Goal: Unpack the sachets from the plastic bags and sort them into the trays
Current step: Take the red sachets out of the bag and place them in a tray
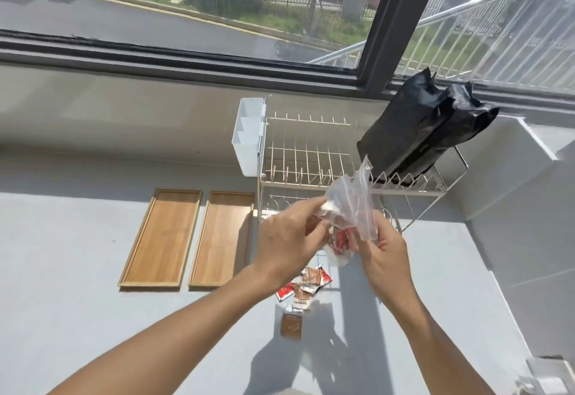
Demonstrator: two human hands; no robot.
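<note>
Above the grey counter, both of my hands hold a clear plastic bag (353, 204) with red sachets showing inside it. My left hand (287, 239) pinches the bag's left side and my right hand (384, 257) grips its right side. Under the bag, several red and brown sachets (306, 285) lie in a loose heap on the counter, and one brown sachet (291, 326) lies apart, nearer to me. Two wooden trays, the left tray (161, 239) and the right tray (222, 239), lie side by side to the left with nothing in them.
A wire dish rack (311, 158) stands behind the bag, with a white plastic caddy (249, 136) hung on its left end and two black foil bags (420, 133) leaning in its right end. A window runs along the back. A raised grey ledge (513, 192) borders the right.
</note>
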